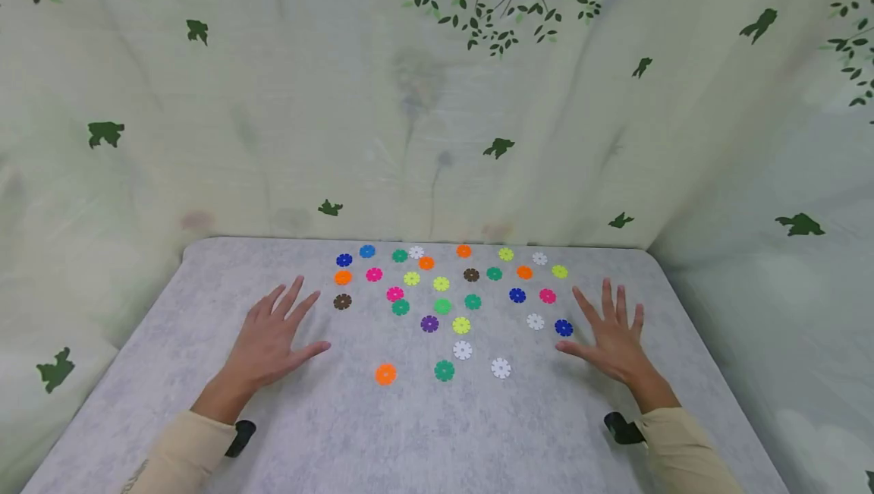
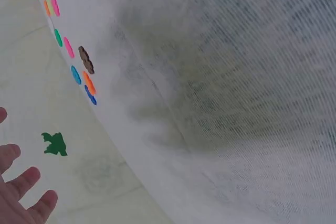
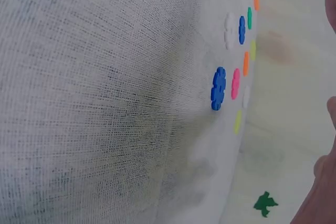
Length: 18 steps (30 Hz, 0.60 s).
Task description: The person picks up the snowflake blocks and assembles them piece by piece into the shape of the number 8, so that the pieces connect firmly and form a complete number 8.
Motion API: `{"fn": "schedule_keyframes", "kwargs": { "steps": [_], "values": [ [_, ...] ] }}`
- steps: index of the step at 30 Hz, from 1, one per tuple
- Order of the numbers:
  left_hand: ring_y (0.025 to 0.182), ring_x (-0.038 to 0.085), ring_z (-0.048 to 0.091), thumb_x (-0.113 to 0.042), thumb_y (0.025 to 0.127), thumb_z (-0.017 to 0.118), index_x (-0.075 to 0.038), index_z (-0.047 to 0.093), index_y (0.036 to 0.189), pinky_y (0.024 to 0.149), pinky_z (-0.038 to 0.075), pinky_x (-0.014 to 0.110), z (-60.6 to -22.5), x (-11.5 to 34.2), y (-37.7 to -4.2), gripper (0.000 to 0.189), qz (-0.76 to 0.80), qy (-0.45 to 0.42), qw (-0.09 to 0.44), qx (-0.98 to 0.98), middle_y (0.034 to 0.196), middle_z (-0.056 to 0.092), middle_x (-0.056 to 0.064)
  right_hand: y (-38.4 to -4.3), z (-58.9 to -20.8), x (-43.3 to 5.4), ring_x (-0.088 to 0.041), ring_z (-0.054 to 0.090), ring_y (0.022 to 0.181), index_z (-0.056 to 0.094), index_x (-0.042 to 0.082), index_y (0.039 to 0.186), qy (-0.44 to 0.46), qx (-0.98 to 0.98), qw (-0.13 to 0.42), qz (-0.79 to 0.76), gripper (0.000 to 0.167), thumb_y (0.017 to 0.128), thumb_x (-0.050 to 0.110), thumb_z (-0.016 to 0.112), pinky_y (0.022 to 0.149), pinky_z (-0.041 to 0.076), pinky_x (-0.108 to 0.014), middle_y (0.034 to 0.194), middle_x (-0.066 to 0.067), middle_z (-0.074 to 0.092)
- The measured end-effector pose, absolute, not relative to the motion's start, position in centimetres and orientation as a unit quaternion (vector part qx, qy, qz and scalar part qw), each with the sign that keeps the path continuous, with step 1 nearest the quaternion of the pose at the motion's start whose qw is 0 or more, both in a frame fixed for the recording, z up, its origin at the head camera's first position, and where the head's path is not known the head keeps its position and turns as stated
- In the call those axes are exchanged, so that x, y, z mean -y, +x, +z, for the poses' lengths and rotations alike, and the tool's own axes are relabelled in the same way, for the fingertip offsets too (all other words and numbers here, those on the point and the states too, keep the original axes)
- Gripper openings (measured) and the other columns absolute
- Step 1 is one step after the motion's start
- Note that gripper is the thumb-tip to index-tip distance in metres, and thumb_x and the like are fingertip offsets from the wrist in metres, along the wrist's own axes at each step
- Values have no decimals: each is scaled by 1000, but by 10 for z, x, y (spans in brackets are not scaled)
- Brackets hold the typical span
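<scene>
- Well, the left hand is spread wide towards the table's left edge, gripping nothing, with a brown disc nearby!
- Across towards the right edge, the right hand is fanned out too, fingers bare, near a blue disc.
- And the notched discs lie loose, scattered from the far edge to mid-table.
- Progress? No chain or stack shows; I'd judge all the handling is left.

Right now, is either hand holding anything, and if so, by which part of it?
Nothing is held: the left hand and right hand are both empty, their fingers spread apart.
</scene>
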State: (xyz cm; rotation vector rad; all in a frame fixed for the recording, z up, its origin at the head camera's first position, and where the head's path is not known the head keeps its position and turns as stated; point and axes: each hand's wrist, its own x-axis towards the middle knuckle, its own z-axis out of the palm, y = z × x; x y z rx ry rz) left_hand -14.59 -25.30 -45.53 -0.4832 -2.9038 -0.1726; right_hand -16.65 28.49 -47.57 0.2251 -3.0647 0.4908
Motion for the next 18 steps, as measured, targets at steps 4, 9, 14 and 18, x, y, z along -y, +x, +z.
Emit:
{"fn": "schedule_keyframes", "kwargs": {
  "steps": [4,9,14,18],
  "values": [
    [125,46,39,-47,81,70,-4,48,139,96,39,64,-452,237,-145,76,-89,-163,58,981,149,34,23,-170,-478,-285,-47,-19,140,17,17,154,77,983,11,168,105,74,61,68,104,-15,-71,157,-25,-14],
    [122,43,45,-43,81,73,-5,49,138,94,43,61,-455,216,-144,72,-162,-156,-3,974,140,44,22,-180,-482,-285,-51,-5,140,21,17,154,79,981,6,176,105,72,55,75,106,0,-73,157,-26,-7],
    [121,37,48,-43,80,75,-9,52,135,96,45,57,-462,195,-144,70,-236,-130,-64,961,136,50,17,-192,-489,-285,-55,9,136,23,15,153,69,979,-12,194,105,71,48,81,104,11,-74,156,-27,0],
    [103,27,56,-38,77,79,-10,56,129,85,52,44,-468,181,-146,63,-296,-93,-107,944,123,58,10,-201,-497,-283,-53,17,134,23,14,152,57,974,-33,218,104,72,42,83,103,21,-73,152,-28,11]
  ]
}}
